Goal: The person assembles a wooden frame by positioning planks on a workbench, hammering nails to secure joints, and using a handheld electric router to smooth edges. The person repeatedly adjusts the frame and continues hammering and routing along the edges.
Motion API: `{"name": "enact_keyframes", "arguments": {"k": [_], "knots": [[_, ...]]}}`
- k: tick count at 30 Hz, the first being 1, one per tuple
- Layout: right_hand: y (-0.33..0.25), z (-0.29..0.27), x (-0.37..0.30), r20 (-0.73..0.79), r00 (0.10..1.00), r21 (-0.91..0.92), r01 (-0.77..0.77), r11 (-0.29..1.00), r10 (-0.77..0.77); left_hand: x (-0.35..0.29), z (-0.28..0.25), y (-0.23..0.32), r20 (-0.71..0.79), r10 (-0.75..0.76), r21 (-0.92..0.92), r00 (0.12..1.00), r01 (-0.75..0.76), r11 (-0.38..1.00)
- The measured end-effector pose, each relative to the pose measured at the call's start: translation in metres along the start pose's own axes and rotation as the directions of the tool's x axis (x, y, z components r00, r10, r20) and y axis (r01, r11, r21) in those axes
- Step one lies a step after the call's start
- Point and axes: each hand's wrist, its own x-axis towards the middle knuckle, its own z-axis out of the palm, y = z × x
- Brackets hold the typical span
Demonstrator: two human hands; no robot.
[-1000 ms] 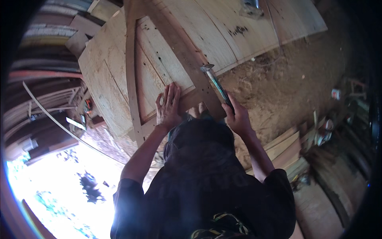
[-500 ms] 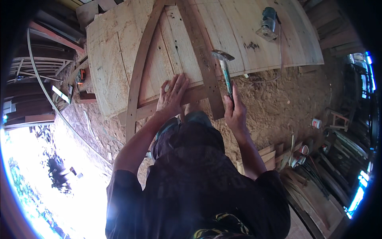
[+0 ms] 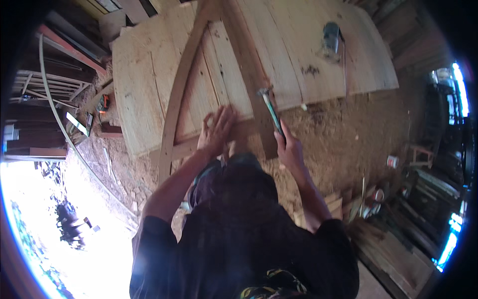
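My right hand point(image 3: 290, 153) is wrapped round the handle of a hammer point(image 3: 272, 112). The hammer's head is at the right leg of an A-shaped wooden frame point(image 3: 182, 85); whether it touches the wood I cannot tell. My left hand point(image 3: 217, 130) lies on the frame's crosspiece with its fingers stretched forward over the boards. Under the frame spreads a wide panel of pale planks point(image 3: 139, 74), with long seams and dark spots.
A dark power tool point(image 3: 330, 42) with a cord stands on the panel's right part. Left of the panel are an orange-and-black tool point(image 3: 103, 103) and a long curved strip point(image 3: 52, 101). Stacked timber lines both sides. A white tub point(image 3: 392, 161) sits on the dirt floor at right.
The hammer has come down and to the left, its head now at the frame's right leg. My left hand stays on the crosspiece. The whole view has shifted slightly.
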Motion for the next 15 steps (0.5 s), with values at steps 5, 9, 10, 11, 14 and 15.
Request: {"name": "enact_keyframes", "arguments": {"k": [5, 9, 10, 11, 14, 15], "knots": [[-0.021, -0.006, 0.035, -0.05, 0.997, 0.092, 0.064, 0.994, -0.06, 0.004, -0.024, 0.004, 0.084, -0.013, -0.094, 0.996, 0.021, 0.995], [-0.027, 0.008, 0.075, -0.109, 0.979, 0.065, 0.179, 0.982, -0.172, 0.0, -0.023, 0.002, 0.021, -0.01, -0.194, 1.0, 0.014, 0.981], [-0.027, 0.009, 0.082, -0.099, 0.98, 0.057, 0.177, 0.983, -0.171, 0.0, -0.022, 0.002, 0.015, -0.008, -0.209, 1.0, 0.011, 0.978], [-0.028, 0.012, 0.085, -0.082, 0.983, 0.056, 0.171, 0.984, -0.166, -0.004, -0.023, 0.003, 0.016, -0.012, -0.224, 1.0, 0.015, 0.974], [-0.031, 0.021, 0.095, -0.089, 0.984, 0.038, 0.157, 0.987, -0.153, -0.008, -0.027, 0.004, 0.002, -0.001, -0.263, 1.0, 0.002, 0.965], [-0.032, 0.023, 0.098, -0.105, 0.983, 0.029, 0.153, 0.988, -0.149, -0.008, -0.029, 0.004, 0.025, -0.002, -0.255, 1.0, 0.008, 0.967]]}}
